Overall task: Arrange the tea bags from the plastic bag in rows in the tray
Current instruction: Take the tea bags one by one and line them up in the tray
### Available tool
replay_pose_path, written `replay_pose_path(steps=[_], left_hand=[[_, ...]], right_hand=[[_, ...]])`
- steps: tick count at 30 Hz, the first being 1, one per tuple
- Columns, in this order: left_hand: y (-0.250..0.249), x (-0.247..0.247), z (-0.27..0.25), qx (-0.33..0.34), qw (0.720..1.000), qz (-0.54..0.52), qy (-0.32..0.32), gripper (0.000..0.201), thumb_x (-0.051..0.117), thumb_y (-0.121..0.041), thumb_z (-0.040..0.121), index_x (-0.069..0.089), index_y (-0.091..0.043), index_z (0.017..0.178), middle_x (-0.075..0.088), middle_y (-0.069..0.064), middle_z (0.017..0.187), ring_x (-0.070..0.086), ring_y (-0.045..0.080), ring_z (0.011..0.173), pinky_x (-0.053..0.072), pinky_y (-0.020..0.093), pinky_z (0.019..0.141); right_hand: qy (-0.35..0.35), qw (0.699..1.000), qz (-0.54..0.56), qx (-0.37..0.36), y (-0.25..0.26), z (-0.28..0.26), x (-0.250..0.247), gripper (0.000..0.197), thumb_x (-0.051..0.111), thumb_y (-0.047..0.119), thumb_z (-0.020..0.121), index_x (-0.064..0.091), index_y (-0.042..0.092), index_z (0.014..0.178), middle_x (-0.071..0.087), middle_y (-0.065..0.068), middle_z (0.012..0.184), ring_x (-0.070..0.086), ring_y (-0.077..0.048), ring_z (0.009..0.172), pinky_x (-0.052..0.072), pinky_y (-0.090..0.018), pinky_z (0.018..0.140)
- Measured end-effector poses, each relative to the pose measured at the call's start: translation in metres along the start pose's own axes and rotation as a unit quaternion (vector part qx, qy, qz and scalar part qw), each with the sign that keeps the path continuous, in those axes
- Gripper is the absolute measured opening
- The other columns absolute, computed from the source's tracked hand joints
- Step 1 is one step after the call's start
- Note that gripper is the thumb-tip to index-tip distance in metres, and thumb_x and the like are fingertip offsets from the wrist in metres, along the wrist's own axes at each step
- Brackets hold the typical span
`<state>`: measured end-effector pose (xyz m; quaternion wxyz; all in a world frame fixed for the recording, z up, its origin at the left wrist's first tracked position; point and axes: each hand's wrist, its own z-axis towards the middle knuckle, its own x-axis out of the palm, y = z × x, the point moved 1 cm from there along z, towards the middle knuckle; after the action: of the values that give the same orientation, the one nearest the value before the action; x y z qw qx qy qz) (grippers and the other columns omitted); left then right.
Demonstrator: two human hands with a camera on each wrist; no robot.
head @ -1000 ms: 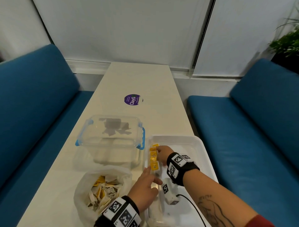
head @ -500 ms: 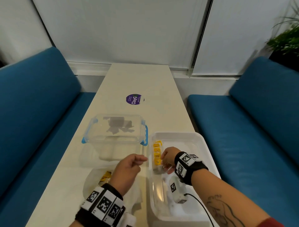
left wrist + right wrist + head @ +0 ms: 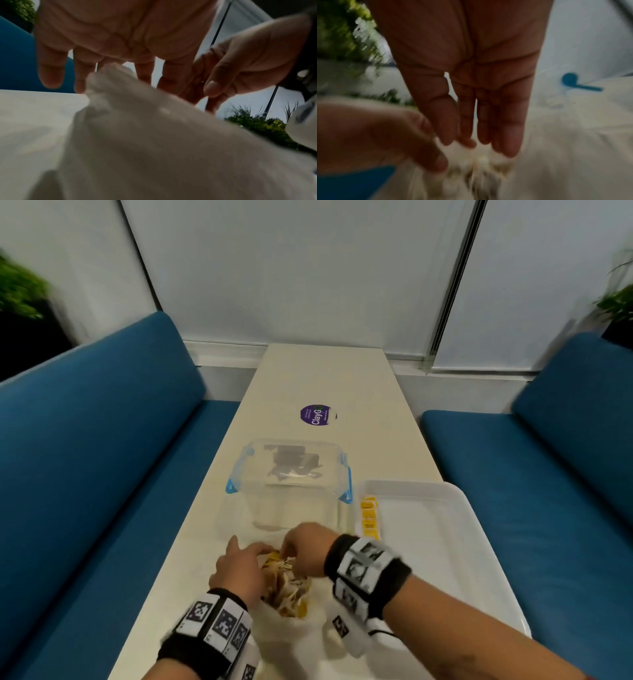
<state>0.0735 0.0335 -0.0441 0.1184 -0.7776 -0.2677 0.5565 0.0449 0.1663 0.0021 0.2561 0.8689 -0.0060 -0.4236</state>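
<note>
A white plastic bag (image 3: 308,635) lies open at the table's near edge, with several tea bags (image 3: 287,590) piled in its mouth. My left hand (image 3: 253,549) hovers over the bag's left rim with its fingers spread and straight (image 3: 51,75), touching the plastic (image 3: 137,135). My right hand (image 3: 291,553) reaches into the mouth from the right, fingertips (image 3: 467,143) down among the tea bags (image 3: 479,169). Blur hides whether it pinches one. The white tray (image 3: 411,486) stands to the right, with a short row of yellow tea bags (image 3: 369,517) along its left wall.
A clear lidded container (image 3: 291,474) with blue clips stands just beyond the bag, left of the tray. Farther up the table is a round purple sticker (image 3: 317,415). Blue benches run along both sides, and plants stand in the far corners.
My right hand has left the row of tea bags in the tray and come across to the bag's mouth. My left hand has dropped onto the bag's rim.
</note>
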Motion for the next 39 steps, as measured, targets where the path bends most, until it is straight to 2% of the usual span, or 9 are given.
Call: replay_pose_path(steps=[3, 5, 7, 15, 22, 26, 31, 36, 39], left_hand=[[0.009, 0.003, -0.002, 0.035, 0.999, -0.011, 0.013, 0.053, 0.051, -0.011, 0.082, 0.048, -0.029, 0.132, 0.041, 0.006, 0.138, 0.05, 0.027, 0.119, 0.041, 0.035, 0.101], [0.012, 0.001, -0.006, 0.047, 0.999, -0.017, -0.001, 0.059, 0.048, -0.002, 0.081, 0.045, -0.025, 0.135, 0.041, 0.005, 0.134, 0.049, 0.025, 0.119, 0.042, 0.03, 0.098], [0.013, -0.001, -0.01, 0.06, 0.997, -0.023, -0.031, 0.06, 0.045, 0.003, 0.081, 0.046, -0.022, 0.136, 0.039, 0.004, 0.136, 0.046, 0.024, 0.121, 0.04, 0.028, 0.097], [0.027, -0.006, -0.012, 0.094, 0.993, -0.043, -0.05, 0.063, 0.044, 0.007, 0.081, 0.043, -0.021, 0.138, 0.035, 0.0, 0.142, 0.041, 0.02, 0.125, 0.038, 0.026, 0.099], [0.022, -0.001, -0.011, 0.121, 0.99, -0.06, -0.032, 0.065, 0.044, 0.009, 0.079, 0.044, -0.019, 0.137, 0.035, -0.001, 0.142, 0.04, 0.02, 0.126, 0.036, 0.025, 0.103], [0.023, 0.002, -0.01, 0.129, 0.989, -0.064, -0.044, 0.065, 0.043, 0.011, 0.079, 0.044, -0.018, 0.137, 0.034, 0.0, 0.144, 0.038, 0.019, 0.129, 0.034, 0.024, 0.105], [0.023, 0.004, -0.011, 0.118, 0.99, -0.052, -0.048, 0.064, 0.042, 0.008, 0.081, 0.042, -0.019, 0.139, 0.033, -0.001, 0.145, 0.036, 0.019, 0.13, 0.033, 0.023, 0.105], [0.022, 0.0, -0.007, 0.102, 0.991, -0.072, -0.05, 0.055, 0.045, -0.001, 0.085, 0.046, -0.022, 0.136, 0.037, 0.0, 0.143, 0.039, 0.021, 0.128, 0.034, 0.029, 0.106], [0.02, -0.002, -0.006, 0.103, 0.989, -0.096, -0.048, 0.046, 0.049, -0.004, 0.085, 0.055, -0.023, 0.127, 0.043, 0.0, 0.137, 0.043, 0.019, 0.124, 0.037, 0.031, 0.104]], right_hand=[[-0.002, 0.985, -0.173, 0.008, 0.013, 0.023, 0.042, 0.047, 0.061, 0.034, 0.085, 0.053, 0.007, 0.123, 0.057, -0.015, 0.116, 0.056, -0.033, 0.107, 0.047, -0.039, 0.089], [-0.04, 0.985, -0.168, 0.029, 0.011, 0.028, 0.06, 0.063, 0.057, 0.04, 0.087, 0.034, 0.013, 0.138, 0.042, -0.013, 0.137, 0.046, -0.035, 0.122, 0.04, -0.048, 0.1], [-0.054, 0.981, -0.18, 0.041, 0.01, 0.027, 0.066, 0.063, 0.052, 0.041, 0.09, 0.027, 0.015, 0.142, 0.034, -0.011, 0.143, 0.041, -0.036, 0.127, 0.037, -0.051, 0.101], [-0.057, 0.98, -0.19, 0.008, 0.007, 0.028, 0.057, 0.038, 0.051, 0.012, 0.092, 0.043, 0.01, 0.129, 0.05, -0.019, 0.123, 0.051, -0.04, 0.111, 0.045, -0.044, 0.089], [-0.079, 0.984, -0.155, 0.047, 0.008, 0.028, 0.066, 0.061, 0.059, 0.035, 0.085, 0.034, 0.014, 0.136, 0.048, -0.015, 0.127, 0.048, -0.036, 0.113, 0.045, -0.044, 0.092], [-0.075, 0.979, -0.189, 0.027, 0.009, 0.03, 0.068, 0.047, 0.06, 0.028, 0.086, 0.045, 0.011, 0.127, 0.052, -0.017, 0.123, 0.05, -0.038, 0.11, 0.045, -0.044, 0.089], [-0.075, 0.986, -0.148, 0.018, 0.003, 0.021, 0.055, 0.034, 0.052, 0.013, 0.091, 0.053, 0.01, 0.125, 0.055, -0.02, 0.117, 0.054, -0.038, 0.109, 0.044, -0.04, 0.088], [-0.133, 0.991, -0.002, 0.009, -0.003, 0.005, 0.036, 0.038, 0.057, 0.01, 0.083, 0.06, 0.013, 0.121, 0.059, -0.014, 0.12, 0.054, -0.03, 0.112, 0.043, -0.033, 0.095], [-0.169, 0.978, 0.118, 0.024, -0.013, -0.002, 0.026, 0.036, 0.06, 0.005, 0.078, 0.065, 0.015, 0.113, 0.062, -0.009, 0.117, 0.059, -0.022, 0.103, 0.047, -0.023, 0.084]])
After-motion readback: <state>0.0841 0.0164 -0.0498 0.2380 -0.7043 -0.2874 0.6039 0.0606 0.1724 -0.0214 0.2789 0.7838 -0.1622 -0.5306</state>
